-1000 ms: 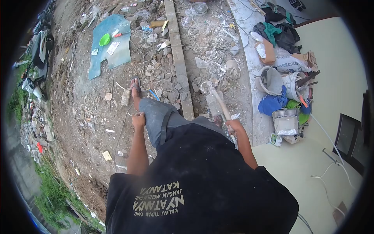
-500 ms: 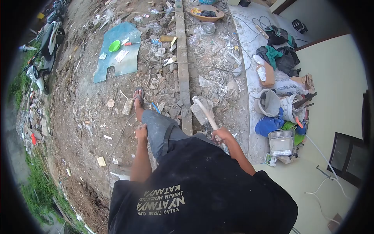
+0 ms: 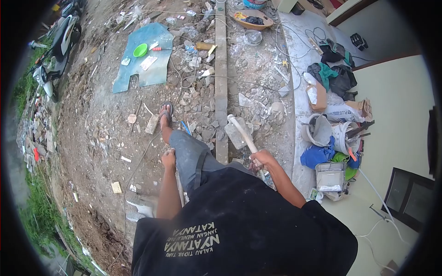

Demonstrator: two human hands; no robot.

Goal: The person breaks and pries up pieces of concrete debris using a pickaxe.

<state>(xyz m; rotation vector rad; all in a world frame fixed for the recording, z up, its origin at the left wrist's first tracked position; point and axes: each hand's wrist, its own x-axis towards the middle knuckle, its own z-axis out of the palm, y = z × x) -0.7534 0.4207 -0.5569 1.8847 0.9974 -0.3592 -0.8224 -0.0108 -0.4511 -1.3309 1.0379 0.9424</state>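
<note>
My right hand [image 3: 261, 159] is wrapped around the pale wooden handle of a hoe [image 3: 248, 141]. Its flat grey blade [image 3: 237, 135] rests over the rubble ahead of me, and the lower handle disappears behind my black shirt. Beside my knee hangs my left hand [image 3: 168, 159] with its fingers curled closed. A pale stick-like edge [image 3: 181, 189] shows between that forearm and my leg; I cannot make out whether the hand holds it. My sandalled foot [image 3: 166, 112] is on the dirt among stones.
A concrete strip [image 3: 221, 92] runs through the rubble. Blue-green sheeting [image 3: 161, 37] carries a green bowl [image 3: 140, 50]. A cable [image 3: 138, 168] crosses the ground. Buckets [image 3: 317, 129], bags and a box line the wall at right; a motorbike [image 3: 48, 73] stands at left.
The view has shifted slightly, so the ground things appear a little further right. My right hand keeps its grip on the hoe; my left hand stays by the knee.
</note>
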